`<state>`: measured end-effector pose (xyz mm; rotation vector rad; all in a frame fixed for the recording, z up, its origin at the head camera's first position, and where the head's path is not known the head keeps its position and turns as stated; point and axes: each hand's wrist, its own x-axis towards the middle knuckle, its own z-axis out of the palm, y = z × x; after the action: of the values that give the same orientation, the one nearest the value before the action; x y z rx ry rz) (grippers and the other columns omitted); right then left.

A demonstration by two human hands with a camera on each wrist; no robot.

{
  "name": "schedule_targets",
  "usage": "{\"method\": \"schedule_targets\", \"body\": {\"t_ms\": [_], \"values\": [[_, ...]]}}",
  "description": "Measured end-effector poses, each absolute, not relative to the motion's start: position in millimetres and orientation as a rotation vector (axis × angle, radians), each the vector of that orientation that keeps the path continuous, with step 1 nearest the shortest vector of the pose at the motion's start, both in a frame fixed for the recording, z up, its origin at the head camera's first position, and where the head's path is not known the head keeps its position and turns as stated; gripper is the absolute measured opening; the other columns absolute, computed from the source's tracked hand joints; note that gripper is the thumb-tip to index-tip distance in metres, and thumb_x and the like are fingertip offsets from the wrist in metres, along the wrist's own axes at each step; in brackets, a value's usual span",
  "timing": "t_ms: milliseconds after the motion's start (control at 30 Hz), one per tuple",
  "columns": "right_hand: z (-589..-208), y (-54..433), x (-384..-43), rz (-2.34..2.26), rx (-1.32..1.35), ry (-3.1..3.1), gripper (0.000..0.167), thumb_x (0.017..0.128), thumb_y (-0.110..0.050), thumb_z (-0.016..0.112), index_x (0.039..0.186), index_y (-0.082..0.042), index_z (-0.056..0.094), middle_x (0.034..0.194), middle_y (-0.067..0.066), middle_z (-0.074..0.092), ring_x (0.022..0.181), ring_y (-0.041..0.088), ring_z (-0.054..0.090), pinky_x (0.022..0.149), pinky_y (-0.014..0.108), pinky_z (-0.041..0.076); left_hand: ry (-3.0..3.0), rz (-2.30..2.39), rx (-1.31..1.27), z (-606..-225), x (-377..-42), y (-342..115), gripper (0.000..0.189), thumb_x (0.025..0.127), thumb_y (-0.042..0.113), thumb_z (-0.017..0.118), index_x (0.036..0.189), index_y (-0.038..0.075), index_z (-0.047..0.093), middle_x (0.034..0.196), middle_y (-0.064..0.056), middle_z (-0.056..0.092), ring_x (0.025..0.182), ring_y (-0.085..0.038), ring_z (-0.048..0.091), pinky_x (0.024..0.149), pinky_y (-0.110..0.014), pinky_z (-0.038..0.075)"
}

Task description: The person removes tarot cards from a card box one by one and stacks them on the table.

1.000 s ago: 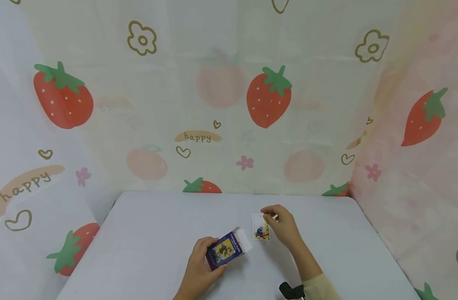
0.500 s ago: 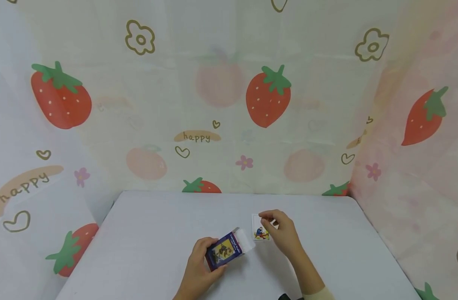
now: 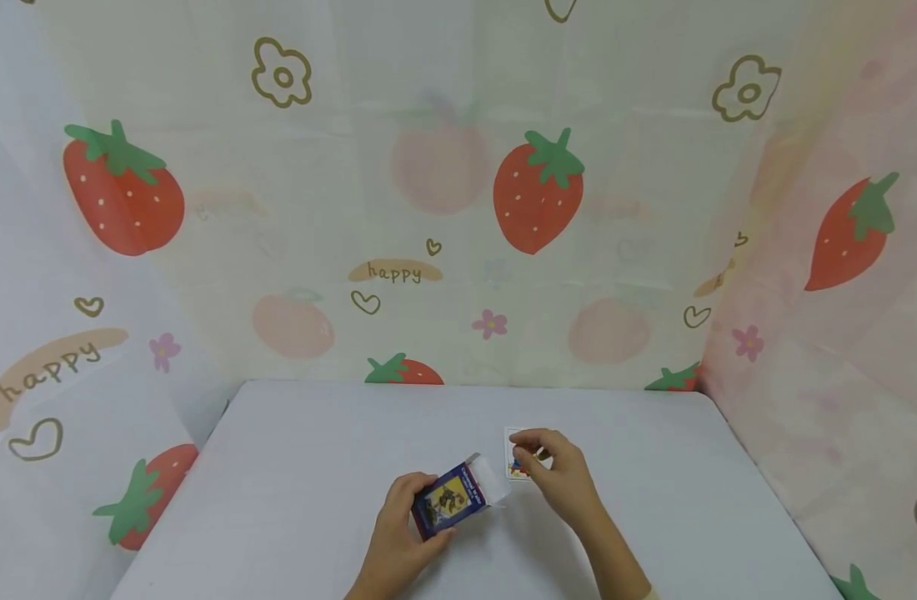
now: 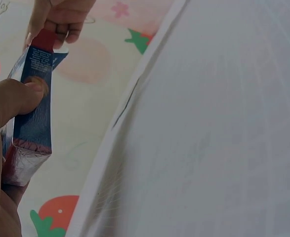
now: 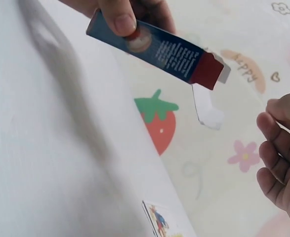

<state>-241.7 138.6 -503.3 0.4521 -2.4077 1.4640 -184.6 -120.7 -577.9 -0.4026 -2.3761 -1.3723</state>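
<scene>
A small blue box (image 3: pixel 448 502), its white flap (image 3: pixel 492 482) open, is gripped above the bench (image 3: pixel 316 454) by the left hand (image 3: pixel 403 521), thumb and fingers curled round it. Nearby, a picture card (image 5: pixel 159 220) is laid flat. By the right hand (image 3: pixel 566 477), loosely bent, nothing is visibly held. Opening seems done; what is left inside cannot be told.

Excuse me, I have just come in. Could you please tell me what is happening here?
A person's left hand holds a small dark blue box, its white flap open. The right hand appears to hold nothing; in the head view it partly hides a picture card lying on the white table. I cannot tell whether more cards lie underneath.
</scene>
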Motion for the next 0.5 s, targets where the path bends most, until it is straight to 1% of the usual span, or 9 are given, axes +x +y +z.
{"method": "schedule_targets", "body": {"t_ms": [233,300,500], "values": [[-502.9,133.2,-236.8,1.465,0.505,-2.43,0.016,0.092,-0.017,0.077,0.106,-0.025,0.075,0.097,-0.013,0.07,0.091,0.009,0.061,0.079,0.028,0.053,-2.364,-1.367,-0.392,-578.3,-185.0,-119.9,0.077,0.068,0.016,0.096,0.134,0.019,0.057,0.132,0.012,0.053,0.119,-0.007,0.054,0.104,-0.033,0.052],[-503.3,131.8,-235.7,1.464,0.51,-2.446,0.016,0.091,-0.018,0.078,0.105,-0.027,0.075,0.095,-0.014,0.069,0.09,0.009,0.061,0.078,0.027,0.053,-2.37,-1.372,-0.38,-578.1,-184.8,-119.4,0.077,0.068,0.016,0.096,0.135,0.017,0.058,0.132,0.013,0.052,0.119,-0.007,0.054,0.104,-0.034,0.051],[-506.3,126.2,-233.3,1.452,0.541,-2.5,0.018,0.089,-0.018,0.08,0.103,-0.027,0.076,0.094,-0.014,0.067,0.088,0.008,0.06,0.079,0.025,0.053,-2.376,-1.376,-0.36,-578.2,-184.0,-118.3,0.077,0.069,0.016,0.096,0.135,0.021,0.057,0.132,0.013,0.052,0.119,-0.007,0.054,0.103,-0.033,0.051]]}}
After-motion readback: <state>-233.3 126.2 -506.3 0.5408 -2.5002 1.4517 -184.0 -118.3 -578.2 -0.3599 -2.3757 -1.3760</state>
